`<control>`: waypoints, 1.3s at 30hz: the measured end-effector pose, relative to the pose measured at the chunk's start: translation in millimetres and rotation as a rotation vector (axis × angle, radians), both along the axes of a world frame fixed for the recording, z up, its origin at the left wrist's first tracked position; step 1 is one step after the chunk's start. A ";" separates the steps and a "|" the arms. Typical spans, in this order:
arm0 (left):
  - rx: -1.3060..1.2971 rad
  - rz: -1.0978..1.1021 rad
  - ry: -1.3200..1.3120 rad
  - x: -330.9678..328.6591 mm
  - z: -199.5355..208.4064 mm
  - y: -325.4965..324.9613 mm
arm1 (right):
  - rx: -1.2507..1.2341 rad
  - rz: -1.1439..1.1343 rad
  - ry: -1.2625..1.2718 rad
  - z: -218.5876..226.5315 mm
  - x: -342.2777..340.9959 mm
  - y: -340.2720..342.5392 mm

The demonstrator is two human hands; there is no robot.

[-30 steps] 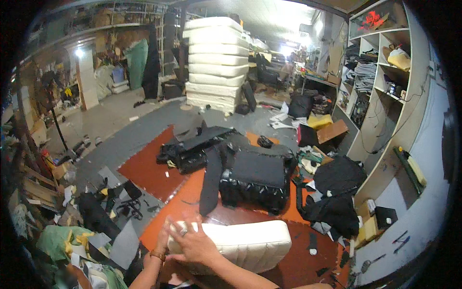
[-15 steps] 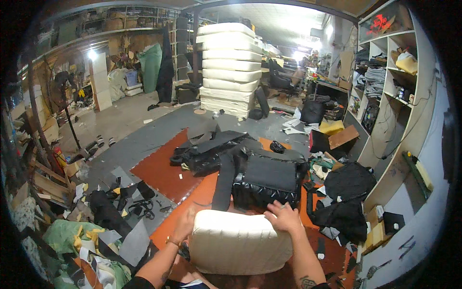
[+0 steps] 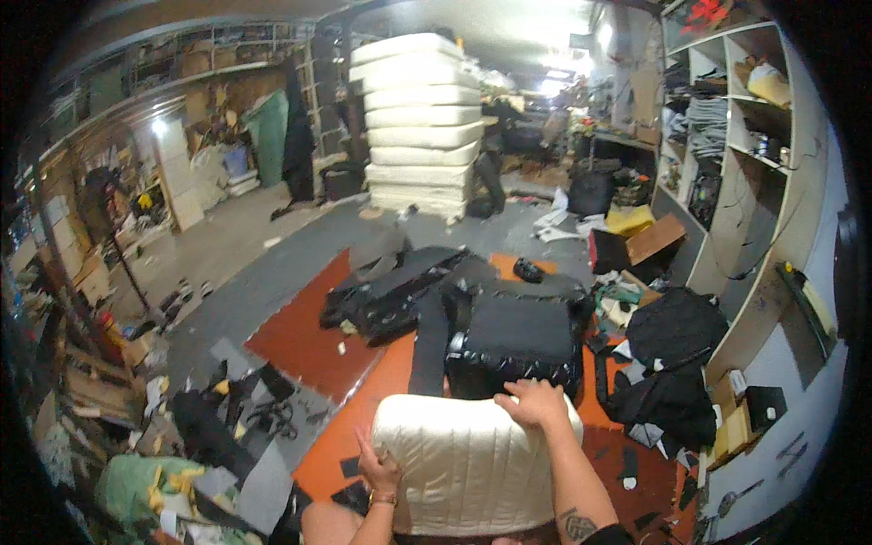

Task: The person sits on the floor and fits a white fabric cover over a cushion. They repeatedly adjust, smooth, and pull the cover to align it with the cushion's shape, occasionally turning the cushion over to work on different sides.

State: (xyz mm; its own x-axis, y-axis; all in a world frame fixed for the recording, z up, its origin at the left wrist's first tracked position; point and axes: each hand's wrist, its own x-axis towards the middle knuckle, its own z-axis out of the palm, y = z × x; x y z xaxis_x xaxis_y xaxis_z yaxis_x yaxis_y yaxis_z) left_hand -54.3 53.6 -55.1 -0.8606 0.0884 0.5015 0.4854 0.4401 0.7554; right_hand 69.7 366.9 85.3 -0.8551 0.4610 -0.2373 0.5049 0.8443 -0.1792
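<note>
A cream, ribbed cushion (image 3: 472,463) stands on edge close in front of me, its lined face toward me. My right hand (image 3: 536,404) lies over its top right edge, gripping it, with the far fingertips partly hidden. Beside the cushion's left side is my left hand (image 3: 380,468), fingers stretched upward and apart; whether it touches the side is hard to tell. Just beyond the cushion sits a boxy black cover (image 3: 518,331) with shiny sides and a matte top panel. A long black strip (image 3: 429,350) lies along its left.
Tall stacked cream cushions (image 3: 422,118) stand at the back. Black material (image 3: 391,291) lies on a brown sheet (image 3: 300,318). Black fabric (image 3: 677,336) heaps at right, near white shelves (image 3: 727,245). A green sack (image 3: 136,486) and scraps lie at lower left.
The cushion has shifted slightly right in view and shows more of its ribbed face. My left hand has come lower and nearer, its fingers now raised; the right hand stays on the top edge.
</note>
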 end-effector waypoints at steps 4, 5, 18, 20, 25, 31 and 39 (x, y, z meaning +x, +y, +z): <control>0.120 -0.072 -0.346 22.2 -43.6 20.6 | 0.008 -0.058 0.045 -25.9 9.9 28.9; 0.125 -0.054 -0.373 24.1 -38.0 18.5 | -0.004 -0.064 0.008 -24.7 12.6 29.2; 0.297 -0.222 0.186 -18.8 81.7 -9.7 | 0.007 -0.049 0.057 -5.0 38.5 -4.3; -0.025 -0.254 0.078 -15.7 30.7 -14.3 | 0.050 -0.035 0.131 -5.5 42.1 -18.5; 0.154 -0.466 -0.208 12.5 73.1 22.8 | 0.067 0.026 0.789 3.9 73.3 -12.3; 0.329 -0.517 -0.241 -8.4 59.9 -1.2 | -0.386 1.203 1.020 137.0 164.5 -201.9; 0.155 -0.450 -0.260 -44.6 25.7 28.1 | -0.495 0.969 0.972 154.6 261.8 -174.6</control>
State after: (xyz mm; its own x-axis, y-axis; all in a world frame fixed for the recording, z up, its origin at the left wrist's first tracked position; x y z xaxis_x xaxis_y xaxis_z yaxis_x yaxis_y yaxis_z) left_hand -98.9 81.8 -29.4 -0.8519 0.4192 0.3138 0.3891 0.1057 0.9151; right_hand 331.5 192.3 240.0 -0.6892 -0.3323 0.6439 -0.7016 0.5280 -0.4785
